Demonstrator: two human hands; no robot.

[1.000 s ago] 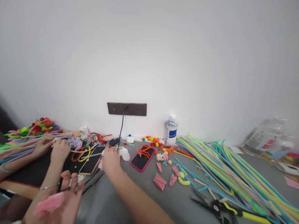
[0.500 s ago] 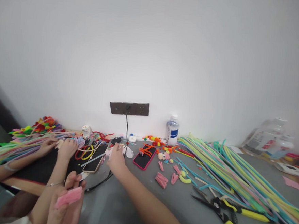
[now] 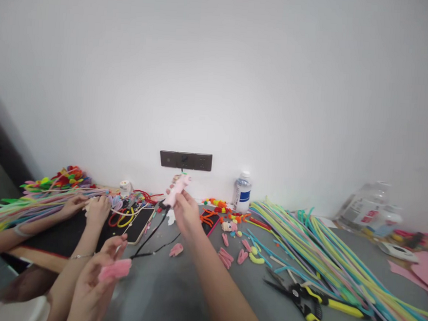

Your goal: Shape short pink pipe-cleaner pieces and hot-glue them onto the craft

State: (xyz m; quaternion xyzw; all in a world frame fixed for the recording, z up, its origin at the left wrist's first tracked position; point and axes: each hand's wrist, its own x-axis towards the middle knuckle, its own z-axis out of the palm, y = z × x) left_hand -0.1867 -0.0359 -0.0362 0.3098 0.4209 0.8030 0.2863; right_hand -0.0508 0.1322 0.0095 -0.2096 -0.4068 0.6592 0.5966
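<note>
Low in the head view, my left hand pinches a short, fuzzy pink piece between thumb and fingers. My right hand is raised near the wall socket, its fingers wrapped round a pale pink glue gun with a black cord hanging from it. On the grey table below lies a curled pink piece. More pink pieces and a yellow curved piece lie to the right, by a small doll-like head.
Another person's hands work at the left over a black mat. Colourful stems, black-and-yellow pliers and a bottle are at the right. A phone lies left of centre, and a socket strip is on the wall.
My right hand has lifted the pink glue gun off the table. My left hand has moved slightly right and up with its pink piece. A curled pink piece now shows on the table.
</note>
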